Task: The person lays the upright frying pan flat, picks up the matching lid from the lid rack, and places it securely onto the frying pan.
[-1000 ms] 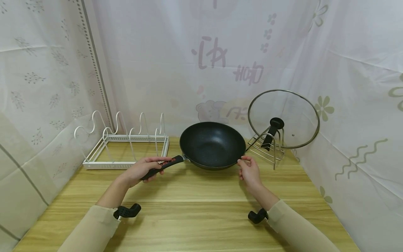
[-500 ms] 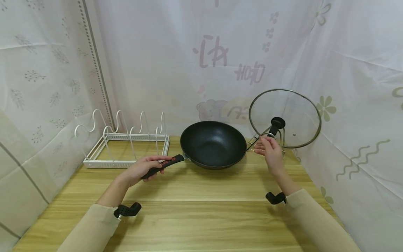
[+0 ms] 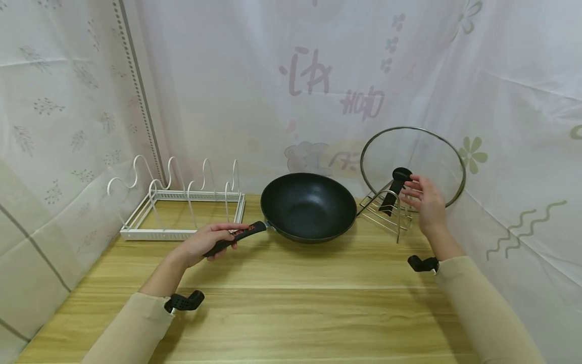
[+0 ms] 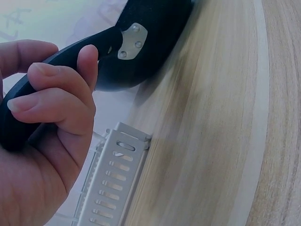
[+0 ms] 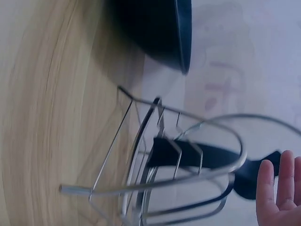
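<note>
My left hand (image 3: 202,246) grips the black handle (image 3: 247,231) of a dark wok (image 3: 309,207), fingers curled round it in the left wrist view. The wok's inside tilts toward me at the middle back of the table. At the right, a glass lid (image 3: 429,156) with a metal rim leans upright in a small wire stand (image 3: 398,218). My right hand (image 3: 429,207) is beside the lid's black knob (image 3: 402,175), its fingers extended and holding nothing. Whether the fingertips touch the knob I cannot tell.
A white rack (image 3: 156,234) with several curved wire dividers stands at the back left. The wooden table (image 3: 291,313) stretches in front of the wok. Patterned cloth (image 3: 227,76) hangs close behind and at both sides.
My right hand has left the wok's right rim and moved right and up, past the wire stand, to the lid's knob. The left hand keeps its grip; the wok has barely moved.
</note>
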A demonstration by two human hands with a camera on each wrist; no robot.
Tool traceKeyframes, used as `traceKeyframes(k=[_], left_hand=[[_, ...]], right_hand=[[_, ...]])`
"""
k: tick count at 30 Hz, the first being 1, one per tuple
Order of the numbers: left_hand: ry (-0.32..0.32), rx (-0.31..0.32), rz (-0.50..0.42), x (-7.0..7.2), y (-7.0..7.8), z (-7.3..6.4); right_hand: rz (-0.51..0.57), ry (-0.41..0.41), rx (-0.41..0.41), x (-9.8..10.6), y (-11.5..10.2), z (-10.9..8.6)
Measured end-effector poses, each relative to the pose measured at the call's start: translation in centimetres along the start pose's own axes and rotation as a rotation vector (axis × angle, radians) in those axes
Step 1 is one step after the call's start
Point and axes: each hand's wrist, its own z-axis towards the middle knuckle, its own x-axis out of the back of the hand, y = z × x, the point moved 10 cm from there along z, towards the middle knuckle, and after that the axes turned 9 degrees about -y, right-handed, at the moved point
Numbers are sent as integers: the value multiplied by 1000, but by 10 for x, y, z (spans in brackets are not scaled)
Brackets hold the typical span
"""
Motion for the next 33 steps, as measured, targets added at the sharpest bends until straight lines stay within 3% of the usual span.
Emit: traceKeyframes(k=[7,13,20,23,28,33], left_hand=[[6,10,1,1,-1,0],[5,15,2,1,-2,0],[-3,4,0,0,-1,0],[-6,1,0,0,-1,1],[-3,1,2,1,0,1],[-1,0,1,1,-1,1]], right_hand=[[-6,127,-44,28,13,7],[-62,147,-95,37,26,10],[-164,77,-181,33,38,14],[-262,26,-224,24,36,14],[-420,-58,-331,20,58,21],[-378,-133,-448,12,79,27]])
